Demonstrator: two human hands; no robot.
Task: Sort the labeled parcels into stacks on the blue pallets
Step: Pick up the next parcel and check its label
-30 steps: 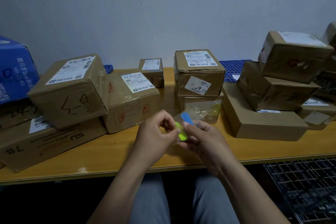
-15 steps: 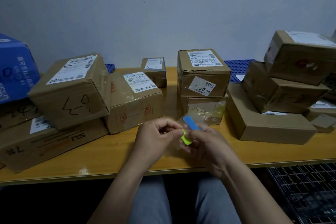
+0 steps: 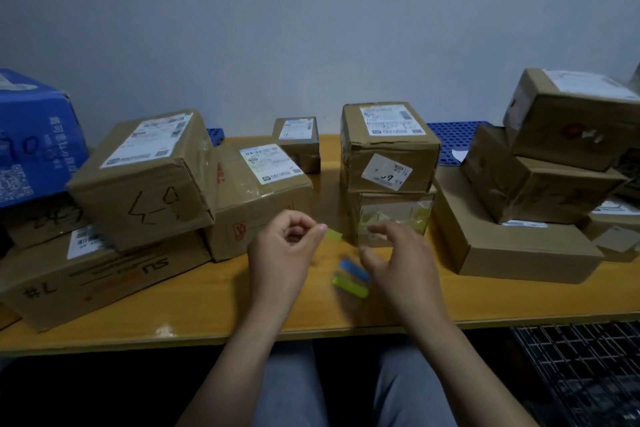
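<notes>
My left hand (image 3: pixel 282 253) pinches a small green sticky tab (image 3: pixel 334 234) between thumb and forefinger, above the wooden table (image 3: pixel 214 312). My right hand (image 3: pixel 394 260) hovers with loosely spread fingers just right of a pad of blue, yellow and green tabs (image 3: pixel 351 278) that looks to lie on the table. Labeled cardboard parcels stand behind: a two-box stack (image 3: pixel 388 149) straight ahead, a medium box (image 3: pixel 259 191) to its left, a small box (image 3: pixel 298 139) at the back. Blue pallets (image 3: pixel 453 139) show behind the parcels.
A big box marked "4-9" (image 3: pixel 145 177) lies on a long box (image 3: pixel 86 274) at left, beside a blue carton (image 3: pixel 34 135). A flat box (image 3: pixel 512 246) with two boxes stacked on it (image 3: pixel 540 180) stands at right. A black wire rack (image 3: pixel 581 371) sits below the table's right edge.
My hands have separated. The left one pulled a green tab off the pad; the right one let go of the pad, which now lies lower, by the table.
</notes>
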